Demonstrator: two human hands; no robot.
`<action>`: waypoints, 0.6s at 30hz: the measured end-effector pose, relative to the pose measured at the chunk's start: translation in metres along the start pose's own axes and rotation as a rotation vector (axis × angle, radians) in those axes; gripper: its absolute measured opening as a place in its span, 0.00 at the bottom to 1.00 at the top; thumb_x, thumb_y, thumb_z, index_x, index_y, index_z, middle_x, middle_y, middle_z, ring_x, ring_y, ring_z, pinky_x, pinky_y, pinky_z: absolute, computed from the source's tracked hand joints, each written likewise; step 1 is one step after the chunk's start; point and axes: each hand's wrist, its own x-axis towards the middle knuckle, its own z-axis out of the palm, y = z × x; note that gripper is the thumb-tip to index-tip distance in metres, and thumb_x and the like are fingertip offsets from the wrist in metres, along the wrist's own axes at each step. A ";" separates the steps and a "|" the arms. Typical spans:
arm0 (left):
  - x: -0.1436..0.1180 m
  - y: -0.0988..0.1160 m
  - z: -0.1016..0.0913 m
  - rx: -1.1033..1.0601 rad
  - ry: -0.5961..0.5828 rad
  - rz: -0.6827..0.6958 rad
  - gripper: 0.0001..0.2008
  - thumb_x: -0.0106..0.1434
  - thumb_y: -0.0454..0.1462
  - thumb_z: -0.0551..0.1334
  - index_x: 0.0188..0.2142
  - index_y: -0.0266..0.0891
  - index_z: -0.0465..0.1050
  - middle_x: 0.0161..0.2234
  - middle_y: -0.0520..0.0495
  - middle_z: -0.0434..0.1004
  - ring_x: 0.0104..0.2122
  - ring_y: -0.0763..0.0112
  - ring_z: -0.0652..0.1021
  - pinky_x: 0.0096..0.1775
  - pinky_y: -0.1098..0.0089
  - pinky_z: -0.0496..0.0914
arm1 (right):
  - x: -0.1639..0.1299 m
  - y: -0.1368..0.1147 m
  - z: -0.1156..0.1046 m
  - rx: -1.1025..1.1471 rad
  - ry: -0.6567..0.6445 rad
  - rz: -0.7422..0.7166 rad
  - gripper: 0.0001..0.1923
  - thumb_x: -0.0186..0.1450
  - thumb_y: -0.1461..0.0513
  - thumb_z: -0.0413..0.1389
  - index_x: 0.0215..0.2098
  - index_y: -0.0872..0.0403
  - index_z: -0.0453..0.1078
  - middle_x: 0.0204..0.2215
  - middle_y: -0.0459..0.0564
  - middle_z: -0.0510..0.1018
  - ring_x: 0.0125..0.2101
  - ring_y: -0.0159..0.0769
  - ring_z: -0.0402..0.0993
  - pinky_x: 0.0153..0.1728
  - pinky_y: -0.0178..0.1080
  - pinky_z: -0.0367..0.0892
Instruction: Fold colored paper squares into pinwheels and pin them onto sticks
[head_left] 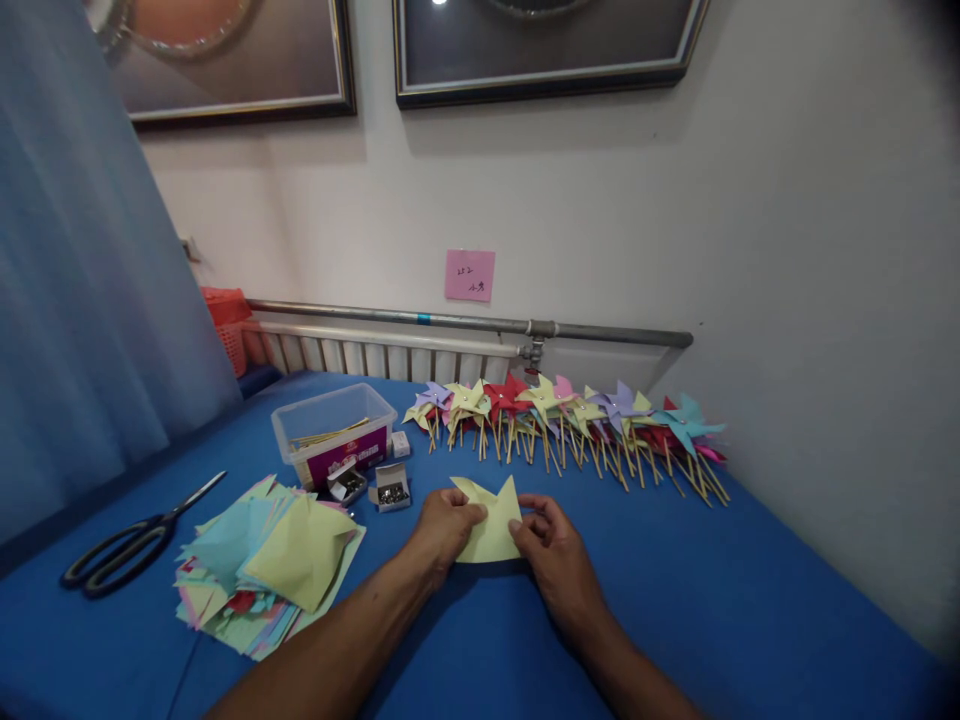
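Observation:
A pale yellow sheet of paper [489, 535] is held up between my two hands, with a notch at its top edge and pointed corners standing on either side. My left hand [448, 525] pinches its left side, thumb on the front face. On the right edge, my right hand [551, 535] grips the paper between thumb and fingers. To the left lies a loose stack of coloured paper squares [300, 550], a yellow one on top. Behind the hands, many finished paper pinwheels [544, 397] on thin wooden sticks lie in a row.
A clear plastic tub [334, 410] holds thin wooden sticks. Beside it are small open boxes of metal pins [391, 492]. Black-handled scissors [139, 545] lie far left on the blue cover. A radiator [382, 350] and pipe run along the wall; a blue curtain [90, 250] hangs left.

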 end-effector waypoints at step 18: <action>0.001 0.009 -0.010 0.059 -0.039 -0.008 0.07 0.44 0.34 0.66 0.22 0.37 0.67 0.17 0.51 0.70 0.16 0.74 0.68 0.21 0.72 0.61 | -0.001 -0.023 -0.017 -0.333 -0.299 -0.154 0.13 0.65 0.56 0.54 0.41 0.52 0.76 0.35 0.48 0.79 0.36 0.39 0.72 0.39 0.38 0.65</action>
